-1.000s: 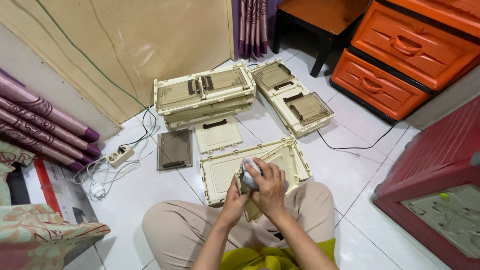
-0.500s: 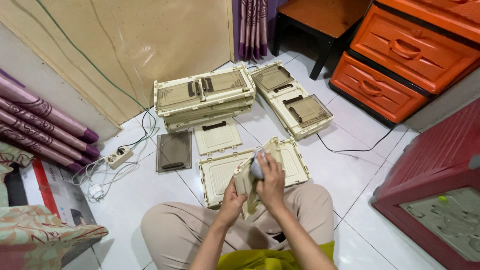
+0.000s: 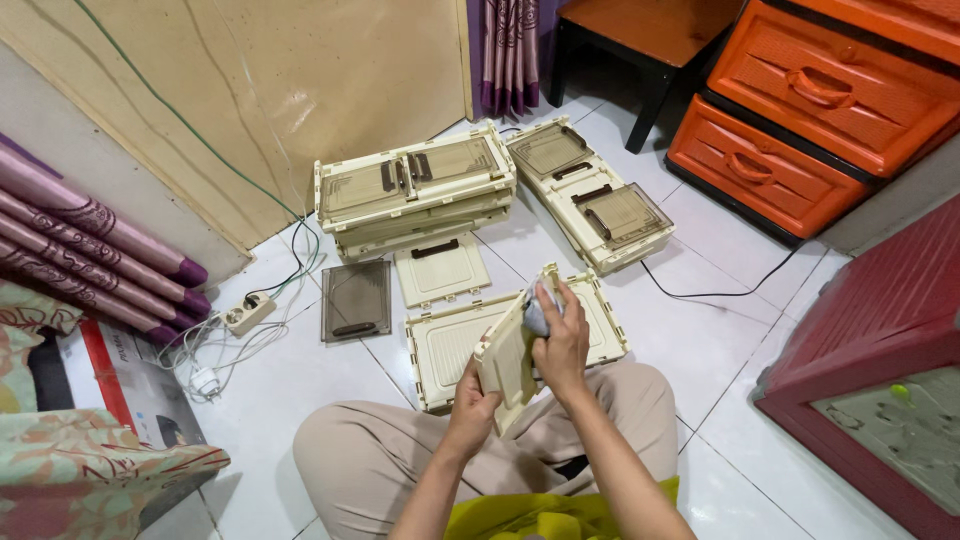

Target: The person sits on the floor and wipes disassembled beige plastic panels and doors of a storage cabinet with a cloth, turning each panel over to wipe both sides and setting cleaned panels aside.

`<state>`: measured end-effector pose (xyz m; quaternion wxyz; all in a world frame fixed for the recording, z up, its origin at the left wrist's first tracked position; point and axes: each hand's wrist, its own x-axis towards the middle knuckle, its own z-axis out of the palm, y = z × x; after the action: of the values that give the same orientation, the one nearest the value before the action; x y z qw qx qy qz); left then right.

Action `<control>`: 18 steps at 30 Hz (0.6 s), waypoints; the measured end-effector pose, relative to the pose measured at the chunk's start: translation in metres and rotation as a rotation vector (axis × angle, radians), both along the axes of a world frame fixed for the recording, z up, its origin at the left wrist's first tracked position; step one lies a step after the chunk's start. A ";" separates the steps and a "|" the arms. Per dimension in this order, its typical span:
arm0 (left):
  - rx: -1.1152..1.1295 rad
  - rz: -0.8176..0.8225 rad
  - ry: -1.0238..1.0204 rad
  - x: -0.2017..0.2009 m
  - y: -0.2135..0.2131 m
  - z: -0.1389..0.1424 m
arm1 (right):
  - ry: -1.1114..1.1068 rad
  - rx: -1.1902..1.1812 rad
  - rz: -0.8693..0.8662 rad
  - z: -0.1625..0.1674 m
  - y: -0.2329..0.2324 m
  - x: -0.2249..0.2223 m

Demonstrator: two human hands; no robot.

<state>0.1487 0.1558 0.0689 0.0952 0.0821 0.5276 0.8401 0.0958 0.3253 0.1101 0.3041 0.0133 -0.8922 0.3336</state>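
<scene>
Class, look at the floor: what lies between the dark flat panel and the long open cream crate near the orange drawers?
In the head view, a small cream panel with a dark handle lies between the dark flat panel and the long open cream crate.

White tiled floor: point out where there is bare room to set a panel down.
White tiled floor lies bare between the flat cream plastic tray, the black cable and the red cabinet. It is crowded ahead: stacked cream crates, cream lid, dark mesh panel, white power strip.
</scene>
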 end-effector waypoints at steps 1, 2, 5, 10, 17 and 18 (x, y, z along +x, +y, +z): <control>-0.029 -0.012 0.031 0.003 0.000 0.004 | 0.009 -0.031 -0.011 -0.003 0.006 -0.006; -0.058 -0.026 0.063 0.006 0.000 0.008 | -0.059 -0.102 -0.010 -0.006 0.015 -0.015; -0.106 -0.055 0.091 0.013 0.004 0.019 | -0.246 -0.399 0.063 -0.013 0.040 -0.026; -0.194 -0.172 -0.023 0.009 0.001 0.037 | -0.238 -0.650 0.201 -0.010 0.060 -0.029; -0.090 -0.376 -0.218 -0.005 -0.011 0.050 | -0.052 -0.193 0.239 0.027 0.044 -0.008; -0.129 -0.369 -0.187 -0.008 -0.010 0.050 | -0.060 -0.154 0.250 0.031 0.038 -0.003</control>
<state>0.1408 0.1463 0.1188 0.3011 0.0929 0.5450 0.7769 0.0930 0.3637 0.1411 0.2335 0.0909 -0.8641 0.4366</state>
